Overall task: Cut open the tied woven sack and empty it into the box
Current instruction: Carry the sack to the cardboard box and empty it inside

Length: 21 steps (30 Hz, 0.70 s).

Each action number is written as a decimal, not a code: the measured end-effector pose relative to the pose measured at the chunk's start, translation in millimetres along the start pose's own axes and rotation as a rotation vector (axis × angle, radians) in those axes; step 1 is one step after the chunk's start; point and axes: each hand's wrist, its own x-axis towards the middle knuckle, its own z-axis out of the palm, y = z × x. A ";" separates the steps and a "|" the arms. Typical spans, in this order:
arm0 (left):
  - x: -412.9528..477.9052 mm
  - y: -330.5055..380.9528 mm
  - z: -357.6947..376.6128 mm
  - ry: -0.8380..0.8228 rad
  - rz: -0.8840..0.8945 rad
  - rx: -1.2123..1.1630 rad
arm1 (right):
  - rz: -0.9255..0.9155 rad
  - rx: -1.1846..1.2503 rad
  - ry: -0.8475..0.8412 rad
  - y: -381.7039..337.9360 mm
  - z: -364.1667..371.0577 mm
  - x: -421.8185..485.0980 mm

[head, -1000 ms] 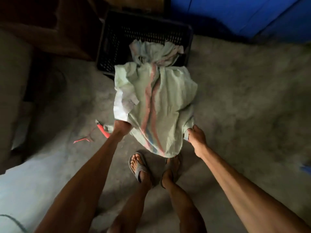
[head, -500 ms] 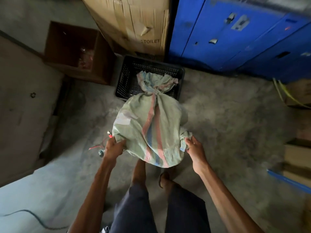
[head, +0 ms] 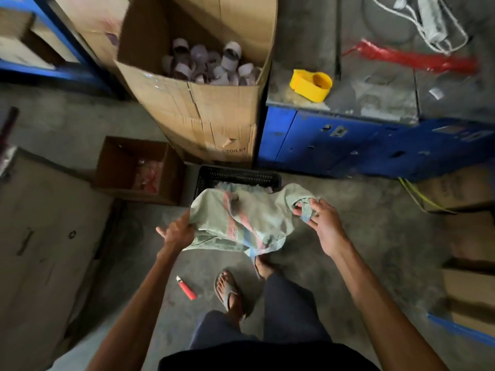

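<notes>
The pale green woven sack (head: pixel 241 220), striped pink and blue, is lifted over the black plastic crate (head: pixel 238 178), its far end hanging into the crate. My left hand (head: pixel 178 232) grips the sack's near left corner. My right hand (head: pixel 317 219) holds the right corner bunched in its fingers. The sack looks slack and crumpled. A tall open cardboard box (head: pixel 203 113) holding several cardboard rolls stands behind the crate. A red utility knife (head: pixel 186 287) lies on the floor by my left foot.
A small brown box (head: pixel 107 170) sits left of the crate. Blue metal cabinets (head: pixel 361 145) stand to the right, a yellow tape dispenser (head: pixel 310 84) on top. Cardboard boxes (head: pixel 468 290) line the right side; flat cardboard (head: pixel 40 236) lies to the left.
The sack has been raised higher over the crate and has gone slack and flatter. The view has tilted up, bringing the tall box and cabinet top into sight.
</notes>
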 end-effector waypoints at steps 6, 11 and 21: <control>28.5 45.2 35.4 0.043 -0.285 -0.935 | 0.110 -0.046 -0.021 -25.0 2.7 41.3; 49.3 68.1 53.5 0.029 -0.463 -0.830 | 0.155 -0.138 -0.045 -38.9 13.3 69.7; 37.5 -5.6 34.2 -0.284 -0.349 0.232 | 0.200 -0.410 0.004 -48.9 34.7 73.5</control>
